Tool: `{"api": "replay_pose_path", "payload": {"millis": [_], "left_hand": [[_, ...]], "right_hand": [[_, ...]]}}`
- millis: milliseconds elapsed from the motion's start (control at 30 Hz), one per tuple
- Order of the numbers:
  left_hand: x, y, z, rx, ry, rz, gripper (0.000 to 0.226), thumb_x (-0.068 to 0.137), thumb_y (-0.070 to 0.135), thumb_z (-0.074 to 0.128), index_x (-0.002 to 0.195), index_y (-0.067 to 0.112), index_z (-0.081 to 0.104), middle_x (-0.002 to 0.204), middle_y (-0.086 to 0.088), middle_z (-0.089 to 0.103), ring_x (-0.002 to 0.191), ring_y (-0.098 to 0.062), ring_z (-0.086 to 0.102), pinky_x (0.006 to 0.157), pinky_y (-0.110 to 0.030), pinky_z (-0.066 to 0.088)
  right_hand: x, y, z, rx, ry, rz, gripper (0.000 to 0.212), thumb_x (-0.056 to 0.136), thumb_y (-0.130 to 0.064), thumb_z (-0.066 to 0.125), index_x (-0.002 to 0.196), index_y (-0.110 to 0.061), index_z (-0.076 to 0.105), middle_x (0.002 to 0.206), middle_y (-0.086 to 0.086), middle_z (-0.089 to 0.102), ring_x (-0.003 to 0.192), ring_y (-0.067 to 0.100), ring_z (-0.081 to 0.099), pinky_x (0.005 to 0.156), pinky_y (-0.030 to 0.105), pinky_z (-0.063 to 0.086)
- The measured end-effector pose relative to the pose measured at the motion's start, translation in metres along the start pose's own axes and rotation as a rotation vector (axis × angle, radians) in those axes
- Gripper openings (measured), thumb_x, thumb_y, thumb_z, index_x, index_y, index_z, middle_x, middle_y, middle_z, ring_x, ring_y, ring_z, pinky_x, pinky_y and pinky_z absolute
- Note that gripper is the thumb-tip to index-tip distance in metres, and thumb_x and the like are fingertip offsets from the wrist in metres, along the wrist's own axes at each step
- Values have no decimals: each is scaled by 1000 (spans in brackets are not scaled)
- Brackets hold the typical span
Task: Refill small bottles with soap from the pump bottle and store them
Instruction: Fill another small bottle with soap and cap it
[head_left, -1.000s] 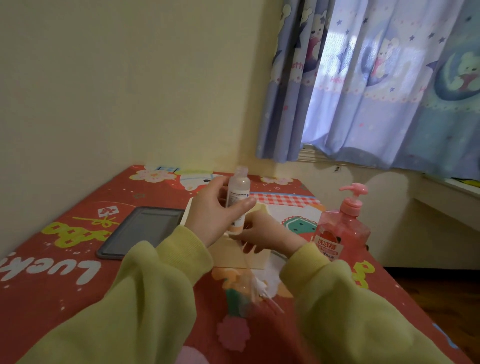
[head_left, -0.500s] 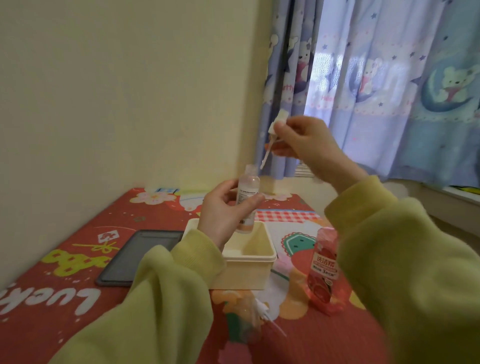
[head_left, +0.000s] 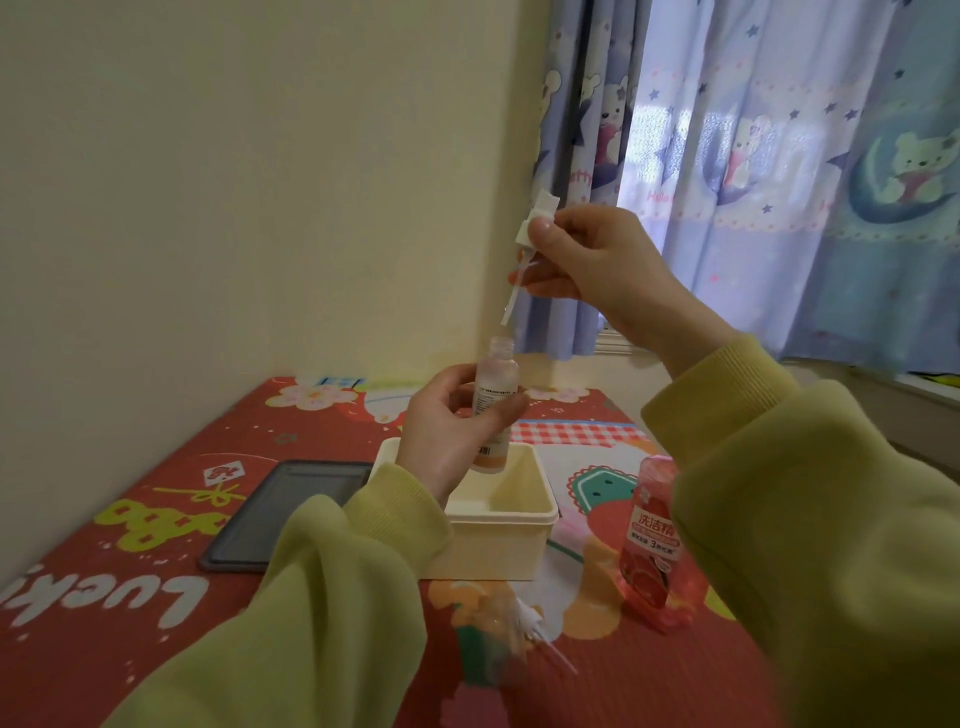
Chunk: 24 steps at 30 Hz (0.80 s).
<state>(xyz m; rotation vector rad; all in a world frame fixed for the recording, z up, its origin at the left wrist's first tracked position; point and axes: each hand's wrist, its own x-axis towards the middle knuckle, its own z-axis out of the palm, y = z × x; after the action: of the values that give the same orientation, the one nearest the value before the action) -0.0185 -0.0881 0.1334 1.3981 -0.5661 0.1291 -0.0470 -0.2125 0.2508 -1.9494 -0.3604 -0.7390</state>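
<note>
**Head view: spray top lifted clear, small bottle standing open for refilling**

Head camera is looking down at both hands working above the table. The right hand (head_left: 597, 265) is pinching a white spray top (head_left: 535, 221) between thumb and fingertips, its thin dip tube (head_left: 511, 299) hanging with the tip just above the bottle's mouth. The left hand (head_left: 447, 431) is gripping the small bottle (head_left: 493, 410) around its middle, holding it upright and uncapped over the cream box (head_left: 504, 540), with little liquid showing inside.

At 4 o'clock from the box, the pink pump bottle (head_left: 657, 540) is standing on the red patterned mat (head_left: 156, 597), its pump head hidden behind the right sleeve. At 9 o'clock a dark tablet (head_left: 291, 514) is lying flat. At 6 o'clock another small bottle (head_left: 498, 639) is lying on its side, blurred.

The opening step looks finished. Next, I judge, the spray top needs setting down, and the open mouth needs bringing under the pump spout, kept upright, since the neck is narrow and soap could run down the outside.
</note>
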Motion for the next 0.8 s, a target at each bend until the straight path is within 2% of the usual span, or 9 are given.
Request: {"api": "replay_pose_path", "payload": {"millis": [200,267,433,533,667,800], "left_hand": [[-1,-1,-2,-15,3,-8,26,75,15,72,90,30,56,82,7,63,73,-6,60,59,-15,46],[-1,-1,-1,-20,4,-13,27,75,15,72,91,30,56,82,7,63,75,-8,60,62,-19,46],[-1,-2,-2,-23,10,-18,26,75,15,72,90,30,57,84,6,64,78,-10,60,64,-21,45],[-1,-2,-2,-29,15,-25,27,75,15,72,96,24,59,83,5,65,77,-10,61,63,-20,45],[0,-1,-3,-26,20,-15,30,75,15,72,101,21,59,83,4,65,76,-9,61,62,-18,45],[0,-1,-4,-14,27,-8,31,75,18,73,103,21,59,88,2,66,80,-11,62,64,-20,46]], "right_hand": [[-5,1,6,-65,-51,17,21,96,-18,48,96,0,58,81,4,65,63,3,69,63,15,57],[-6,2,8,-87,-65,18,20,96,-18,48,97,-1,58,81,3,65,62,1,69,63,14,56],[-12,10,13,-116,-101,37,17,96,-17,49,94,-4,59,79,1,65,61,1,68,67,18,58],[-16,15,15,-121,-75,24,17,95,-17,50,94,-3,60,78,1,65,62,1,68,70,20,57],[-20,20,18,-231,-114,-1,11,94,-21,52,92,-14,59,81,-3,66,75,6,65,76,25,56],[-27,24,20,-295,-163,-15,9,94,-23,51,90,-19,58,77,-11,61,75,4,62,77,24,55]]}}
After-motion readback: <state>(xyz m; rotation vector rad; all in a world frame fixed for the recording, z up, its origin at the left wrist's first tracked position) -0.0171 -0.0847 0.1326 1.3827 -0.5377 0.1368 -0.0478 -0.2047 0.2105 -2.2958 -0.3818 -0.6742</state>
